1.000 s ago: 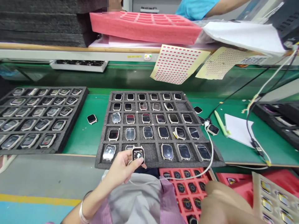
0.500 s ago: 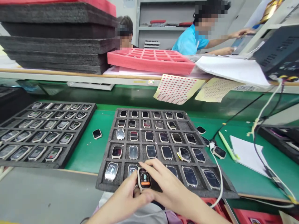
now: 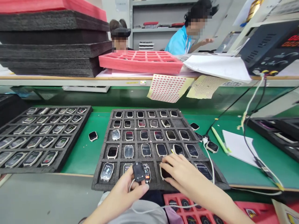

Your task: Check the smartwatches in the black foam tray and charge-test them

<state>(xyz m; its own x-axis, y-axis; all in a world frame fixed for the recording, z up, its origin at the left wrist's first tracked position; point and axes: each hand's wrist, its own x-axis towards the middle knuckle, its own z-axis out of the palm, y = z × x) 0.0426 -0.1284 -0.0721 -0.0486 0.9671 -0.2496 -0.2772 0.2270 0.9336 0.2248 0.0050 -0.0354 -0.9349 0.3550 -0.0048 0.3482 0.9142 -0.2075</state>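
Observation:
My left hand (image 3: 127, 189) holds a small black charging block (image 3: 139, 172) with a white cable, fingers closed around it. Just behind the block, a watch case (image 3: 147, 175) with a lit screen sits in the front row of the dark foam tray (image 3: 99, 186), partly covered. My right hand (image 3: 181, 171) has its fingers and thumb on opposite edges of a dark-screened watch case (image 3: 164, 174) in a front-row compartment to the right. Part of that watch is hidden under the fingers. Several other watches lie in the tray's compartments.
A second tray of watches (image 3: 86, 119) stands left; a single watch (image 3: 93, 136) lies between the trays. To the right are a green pen (image 3: 219, 140), white paper (image 3: 240, 149) and cables. Red foam trays (image 3: 168, 199) are below the bench edge. Two people are beyond the shelf.
The lit watch, previously held between both hands, now rests in the tray. The black block shows in my left hand. My right hand has moved right to another watch.

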